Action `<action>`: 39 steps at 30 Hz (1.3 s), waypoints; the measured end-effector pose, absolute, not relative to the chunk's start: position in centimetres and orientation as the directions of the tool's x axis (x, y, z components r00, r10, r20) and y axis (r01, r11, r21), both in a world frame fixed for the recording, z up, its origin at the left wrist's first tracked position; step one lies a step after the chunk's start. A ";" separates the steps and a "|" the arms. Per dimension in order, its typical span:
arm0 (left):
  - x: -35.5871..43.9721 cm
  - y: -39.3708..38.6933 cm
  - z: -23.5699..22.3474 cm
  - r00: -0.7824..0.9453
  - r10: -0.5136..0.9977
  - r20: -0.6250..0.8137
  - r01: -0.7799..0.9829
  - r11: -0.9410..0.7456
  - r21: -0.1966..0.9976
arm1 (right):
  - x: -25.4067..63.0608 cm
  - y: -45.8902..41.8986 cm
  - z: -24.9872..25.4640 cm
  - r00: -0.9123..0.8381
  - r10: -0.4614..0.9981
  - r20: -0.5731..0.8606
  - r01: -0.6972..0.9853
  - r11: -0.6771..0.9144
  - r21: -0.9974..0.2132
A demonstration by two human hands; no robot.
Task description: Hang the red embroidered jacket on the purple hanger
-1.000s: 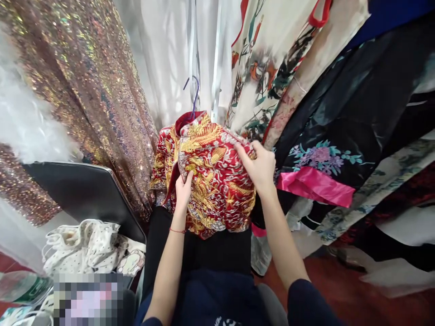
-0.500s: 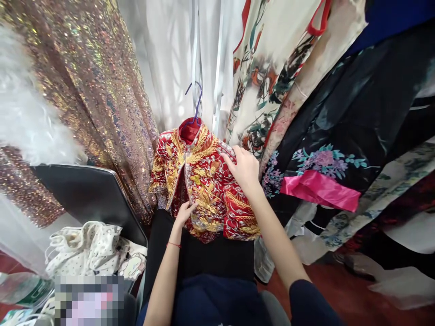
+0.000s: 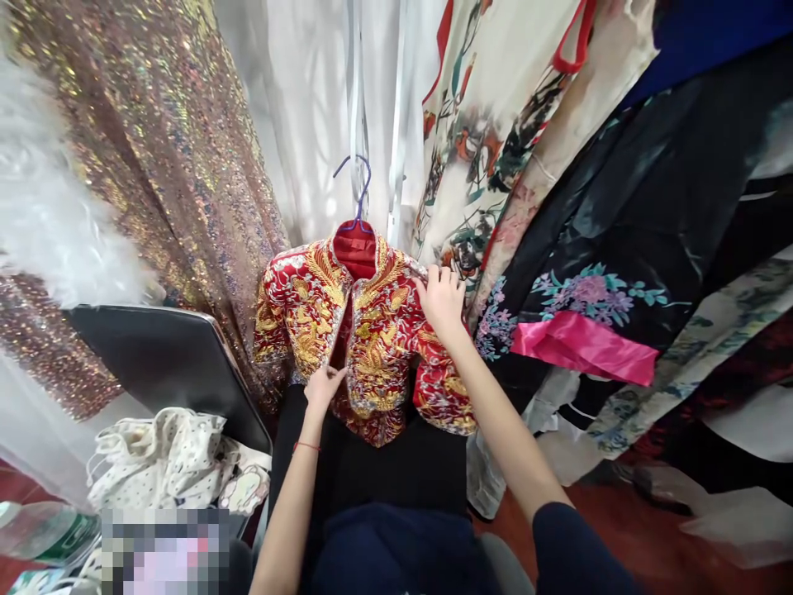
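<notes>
A small red jacket [image 3: 372,339] with gold and silver embroidery hangs on a purple hanger [image 3: 356,194] in front of me, resting over my dark lap. My left hand [image 3: 322,387] pinches the front edge of the jacket near its lower opening. My right hand [image 3: 441,299] grips the jacket's right shoulder, fingers closed on the cloth. The jacket faces me with its red collar upright and both sleeves spread.
Gold sequin fabric [image 3: 161,165] hangs at the left, white curtain [image 3: 310,107] behind, and printed and black floral garments [image 3: 588,207] at the right. A black case [image 3: 167,364] and a spotted white cloth [image 3: 161,459] lie at my lower left. Red floor [image 3: 619,537] shows lower right.
The jacket went from bunched and folded over to hanging open and flat facing me. My left hand slid down to the front hem; my right hand moved up to the shoulder.
</notes>
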State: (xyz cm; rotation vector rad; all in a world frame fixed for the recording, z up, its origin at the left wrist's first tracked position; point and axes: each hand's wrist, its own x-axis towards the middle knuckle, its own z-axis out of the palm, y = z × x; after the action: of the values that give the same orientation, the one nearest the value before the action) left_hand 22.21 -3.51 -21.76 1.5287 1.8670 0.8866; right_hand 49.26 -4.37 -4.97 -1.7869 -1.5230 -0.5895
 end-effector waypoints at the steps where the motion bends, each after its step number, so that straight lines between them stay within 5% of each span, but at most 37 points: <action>1: 22.2 -3.6 -20.9 -0.214 0.977 0.010 0.629 0.129 0.767 | 48.8 -4.2 -4.8 0.229 0.637 0.736 0.968 -0.071 -0.240; 6: 22.8 -3.2 -17.4 -0.199 0.936 0.289 0.858 0.024 0.513 | 46.7 -3.7 -4.9 0.069 0.597 0.800 0.994 0.028 -0.106; 14: 25.7 -6.6 -17.8 -0.017 0.978 0.207 0.921 -0.065 0.384 | 48.3 -3.0 -4.8 0.003 0.624 0.781 0.997 0.057 -0.050; 24: 35.2 -12.9 -12.4 0.228 0.940 0.252 0.863 -0.315 0.394 | 49.7 -3.2 -4.4 0.012 0.608 0.794 0.992 0.091 -0.085; 28: 34.3 -11.8 -12.1 0.234 0.952 0.199 0.868 -0.296 0.398 | 49.5 -4.5 -2.9 0.000 0.621 0.784 0.977 0.168 -0.133; 34: 31.5 -10.6 -13.1 0.148 0.967 0.207 0.873 -0.226 0.431 | 42.7 -5.9 0.4 -0.272 0.593 0.757 0.894 0.448 -0.030; 39: 30.2 -14.7 -14.0 0.051 0.964 0.260 0.796 -0.196 0.573 | 38.7 -3.8 1.7 -0.161 0.790 0.592 0.896 0.369 -0.248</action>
State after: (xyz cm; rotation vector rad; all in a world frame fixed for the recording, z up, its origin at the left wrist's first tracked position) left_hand 30.23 -14.71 -14.01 2.0566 1.7885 0.8764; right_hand 38.71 -3.78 1.70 -1.4528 -1.9799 -0.2087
